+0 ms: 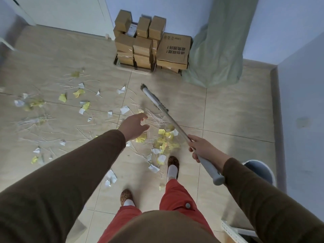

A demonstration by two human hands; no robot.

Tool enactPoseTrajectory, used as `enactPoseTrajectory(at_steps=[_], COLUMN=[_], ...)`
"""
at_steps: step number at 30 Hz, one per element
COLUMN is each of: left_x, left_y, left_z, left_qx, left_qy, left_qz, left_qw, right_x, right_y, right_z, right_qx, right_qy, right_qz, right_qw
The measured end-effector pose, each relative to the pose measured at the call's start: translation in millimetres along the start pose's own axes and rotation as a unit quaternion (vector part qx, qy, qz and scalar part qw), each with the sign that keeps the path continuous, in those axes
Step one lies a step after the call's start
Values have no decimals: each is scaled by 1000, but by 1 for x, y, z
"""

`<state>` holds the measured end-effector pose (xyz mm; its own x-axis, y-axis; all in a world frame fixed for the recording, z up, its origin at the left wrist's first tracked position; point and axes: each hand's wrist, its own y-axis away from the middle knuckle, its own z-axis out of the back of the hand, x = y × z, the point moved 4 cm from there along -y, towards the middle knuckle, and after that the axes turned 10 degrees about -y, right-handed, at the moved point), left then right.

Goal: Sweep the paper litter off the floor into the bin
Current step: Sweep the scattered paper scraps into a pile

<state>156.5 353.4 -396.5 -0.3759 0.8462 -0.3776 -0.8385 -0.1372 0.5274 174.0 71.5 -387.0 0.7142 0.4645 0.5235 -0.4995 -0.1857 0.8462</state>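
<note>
Tiled floor [228, 111] litter blurs; right hand [201, 148] grip holds broom [168, 116], left hand [134, 126] loose.

I'm in a room of a home or storeroom; I can't tell which. Beige tiled floor [228, 109], pale blue walls [298, 85], stacked cardboard boxes [142, 44], a green curtain [222, 50].

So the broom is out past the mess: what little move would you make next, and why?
Probably draw the broom head back toward the feet. The right hand grips the broom handle alone, while the left hand hangs open over the floor. Yellow and white paper scraps already sit piled near the right slipper, with more scattered off to the left, and the bin waits behind the right arm.
</note>
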Motion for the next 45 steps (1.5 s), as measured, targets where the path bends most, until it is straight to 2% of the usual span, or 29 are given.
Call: enactPoseTrajectory(at_steps=[6, 10, 15, 19, 25, 30, 32, 37, 41, 45], left_x=[46, 70, 87, 99, 114, 110, 102, 88, 88, 103], left_y=[60, 94, 122, 139, 164, 182, 190, 205, 216, 228], left_z=[-17, -33, -46, -57, -74, -87, -92, -102, -106, -105], left_qx=[6, 18, 21, 26, 29, 23, 20, 18, 15, 10], left_qy=[-17, -13, -8, -12, -23, -18, -13, -2, -6, -10], left_qz=[-47, -65, -72, -63, -35, -21, -22, -29, -36, -38], left_qw=[999, 998, 997, 998, 999, 999, 999, 999, 999, 999], right_x=[-61, -96, -124, -136, -141, -153, -164, -189, -207, -225], right_y=[47, 62, 75, 77, 72, 91, 109, 151, 159, 145], right_z=[-60, -76, -92, -122, -185, -163, -153, -164, -185, -215], right_qx=[-110, -165, -197, -175, -97, -50, -43, -98, -157, -183], right_qy=[-64, -112, -185, -275, -331, -387, -375, -315, -333, -383], right_qz=[43, 12, -41, -70, -83, -80, -75, -15, -19, -75], right_qw=[991, 980, 962, 943, 935, 917, 923, 944, 930, 902])
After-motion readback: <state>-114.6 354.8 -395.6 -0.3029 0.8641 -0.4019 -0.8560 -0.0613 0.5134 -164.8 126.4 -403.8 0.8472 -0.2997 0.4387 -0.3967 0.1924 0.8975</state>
